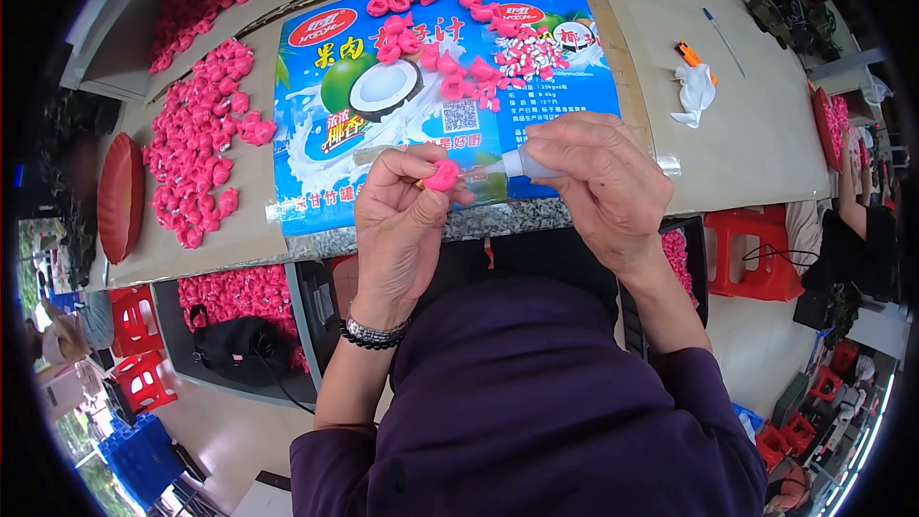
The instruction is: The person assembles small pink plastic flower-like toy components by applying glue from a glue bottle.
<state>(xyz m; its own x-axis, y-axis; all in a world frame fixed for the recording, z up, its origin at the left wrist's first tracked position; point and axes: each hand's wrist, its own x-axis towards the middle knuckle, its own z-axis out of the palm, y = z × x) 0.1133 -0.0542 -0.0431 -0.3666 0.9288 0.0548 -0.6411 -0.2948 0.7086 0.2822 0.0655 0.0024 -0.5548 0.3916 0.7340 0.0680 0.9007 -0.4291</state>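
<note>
Between the thumb and fingers of my left hand [394,230] is a small pink molded plastic piece [442,175]. My right hand [608,182] grips a small whitish squeeze bottle [520,166], its thin nozzle aimed left at the pink piece. Whether the tip touches the piece, I cannot tell. Both hands are above the near part of a blue printed cardboard sheet [330,187] on the table. Farther up the sheet lie several loose pink pieces [455,88] and a heap of tiny pink-and-white parts [531,57].
A big pile of pink pieces [196,158] covers the table's left, beside a red dish [120,199]. At right lie an orange tool [687,55], a crumpled white item [697,96] and a pen [724,40]. Below the table, a black bag [244,347] rests on more pink pieces.
</note>
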